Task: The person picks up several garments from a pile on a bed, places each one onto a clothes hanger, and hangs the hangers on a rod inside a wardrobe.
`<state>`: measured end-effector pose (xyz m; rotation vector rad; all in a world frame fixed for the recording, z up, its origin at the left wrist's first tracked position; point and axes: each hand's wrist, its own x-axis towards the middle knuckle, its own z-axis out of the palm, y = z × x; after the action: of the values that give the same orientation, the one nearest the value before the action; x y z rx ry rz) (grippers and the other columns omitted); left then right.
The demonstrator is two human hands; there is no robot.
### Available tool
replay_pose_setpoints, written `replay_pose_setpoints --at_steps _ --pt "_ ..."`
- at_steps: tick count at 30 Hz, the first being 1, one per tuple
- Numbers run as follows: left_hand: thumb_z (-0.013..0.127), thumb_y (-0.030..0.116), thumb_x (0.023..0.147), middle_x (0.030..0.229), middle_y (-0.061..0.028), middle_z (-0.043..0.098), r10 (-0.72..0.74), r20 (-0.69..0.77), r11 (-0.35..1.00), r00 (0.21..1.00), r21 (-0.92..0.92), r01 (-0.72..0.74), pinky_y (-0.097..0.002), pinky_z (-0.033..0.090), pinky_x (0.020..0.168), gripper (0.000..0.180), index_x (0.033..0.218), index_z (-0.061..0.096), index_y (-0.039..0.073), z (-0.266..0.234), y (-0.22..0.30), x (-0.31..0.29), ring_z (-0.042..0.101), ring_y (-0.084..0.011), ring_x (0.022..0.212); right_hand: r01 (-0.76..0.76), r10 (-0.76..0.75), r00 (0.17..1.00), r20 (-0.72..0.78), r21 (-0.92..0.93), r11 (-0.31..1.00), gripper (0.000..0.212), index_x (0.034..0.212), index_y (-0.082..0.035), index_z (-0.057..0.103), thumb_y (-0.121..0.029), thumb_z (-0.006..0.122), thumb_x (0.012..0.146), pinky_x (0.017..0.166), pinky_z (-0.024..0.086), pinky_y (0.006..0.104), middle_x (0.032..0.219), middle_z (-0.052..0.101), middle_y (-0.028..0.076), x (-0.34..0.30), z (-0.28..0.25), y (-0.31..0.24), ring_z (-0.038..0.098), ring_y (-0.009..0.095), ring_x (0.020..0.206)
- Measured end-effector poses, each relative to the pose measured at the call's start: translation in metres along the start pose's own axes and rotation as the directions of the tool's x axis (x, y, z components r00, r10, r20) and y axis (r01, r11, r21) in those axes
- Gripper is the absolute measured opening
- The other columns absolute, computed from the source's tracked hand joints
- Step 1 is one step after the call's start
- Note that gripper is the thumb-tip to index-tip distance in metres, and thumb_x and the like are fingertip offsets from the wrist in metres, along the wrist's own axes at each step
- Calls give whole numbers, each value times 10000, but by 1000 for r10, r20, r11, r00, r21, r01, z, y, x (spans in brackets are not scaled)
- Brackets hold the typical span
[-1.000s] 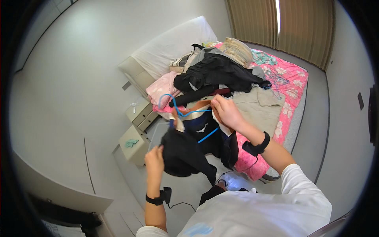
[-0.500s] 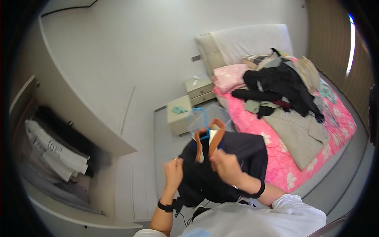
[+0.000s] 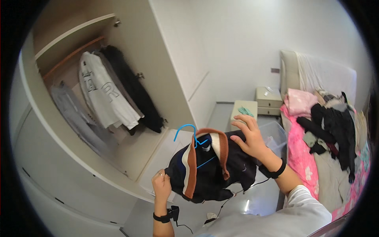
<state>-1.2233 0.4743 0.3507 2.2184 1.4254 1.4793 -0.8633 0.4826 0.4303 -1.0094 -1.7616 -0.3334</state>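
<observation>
A black jacket (image 3: 213, 181) with a brown and cream ribbed collar hangs in front of me on a blue hanger (image 3: 184, 126). The hanger's hook sticks up through the collar, and part of its bar shows inside the neck. My left hand (image 3: 161, 184) is closed on the jacket's left shoulder. Above the opposite shoulder, my right hand (image 3: 249, 139) has its fingers spread, holding nothing. Whether its lower edge touches the cloth is hard to tell.
An open wardrobe (image 3: 173, 87) stands at the left, with a white sweatshirt (image 3: 104, 91), dark clothes and grey clothes on its rail (image 3: 75, 57). To the right, a pink flowered bed (image 3: 300, 158) carries piled clothes. A clear plastic bin (image 3: 276, 132) and cream nightstands (image 3: 268, 94) are beside it.
My view has swung left toward the wardrobe. My right hand has let go of the collar area and opened. The jacket's collar now spreads wider, with my left hand still gripping the shoulder.
</observation>
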Motion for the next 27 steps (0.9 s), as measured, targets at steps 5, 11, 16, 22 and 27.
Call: replay_pose_setpoints --at_steps 5,11,16,22,27 --pt "544 45 799 623 -178 441 125 -81 984 989 140 -113 -410 373 531 198 660 419 -20 -50 -34 11 480 -375 581 -13 -105 829 549 207 978 218 1041 -15 567 -152 582 872 757 463 429 962 614 181 17 101 28 572 389 884" --pt "608 64 782 735 -181 582 60 -57 954 997 298 -40 -429 471 677 108 750 553 -23 -71 -87 32 585 -362 737 -265 -30 783 622 377 888 180 920 24 595 -150 552 905 623 466 372 710 595 191 41 144 -27 580 346 653" --pt "637 114 829 1124 -183 582 -65 -169 881 984 454 136 -452 379 987 370 1170 553 -3 -69 -118 43 502 -357 1117 -531 187 764 618 436 727 231 908 55 632 -169 576 914 616 453 304 667 588 77 41 205 -22 496 107 644" --pt "627 198 884 1417 -265 322 -144 -273 862 951 438 256 -484 294 1077 635 1419 334 23 -88 -113 28 347 -430 1290 -669 327 733 596 547 502 296 851 77 635 -205 595 929 574 417 292 672 561 -2 108 269 -49 478 86 634" --pt "602 130 893 1365 -220 384 -104 -327 913 939 343 220 -422 392 1006 497 1332 419 -11 -106 -98 0 426 -376 1219 -577 247 808 534 636 512 290 772 39 625 -198 593 934 581 404 287 666 527 -24 190 339 -84 460 77 642"
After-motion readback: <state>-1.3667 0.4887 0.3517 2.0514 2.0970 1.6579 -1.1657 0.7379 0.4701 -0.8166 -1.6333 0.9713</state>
